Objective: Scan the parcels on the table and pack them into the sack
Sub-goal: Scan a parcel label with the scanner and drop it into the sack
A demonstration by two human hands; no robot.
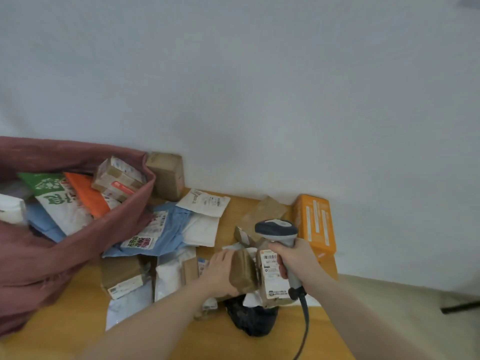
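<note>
The left hand gripped a small brown cardboard parcel near the table's right edge, fingers curled over its taped left end, holding it lifted above the pile with its white shipping label turned up toward the camera; the right hand was wrapped round the handle of a grey barcode scanner, whose head stood just above the parcel and whose dark cable trailed down toward the table's near edge; directly beneath the held parcel lay a black plastic bag parcel; to its left, about the middle of the wooden table, lay a loose heap of white mailers, a brown box with a label along its side and a blue mailer carrying a sticker with green and red characters; a white envelope lay toward the far edge, and a brown box stood in the far corner against the white wall; an orange box lay at the far right corner, tilted along the right edge; the dull red sack sat on the table's left side with its mouth open, already holding a taped brown box, an orange mailer, a green and white mailer and a blue one.
</note>
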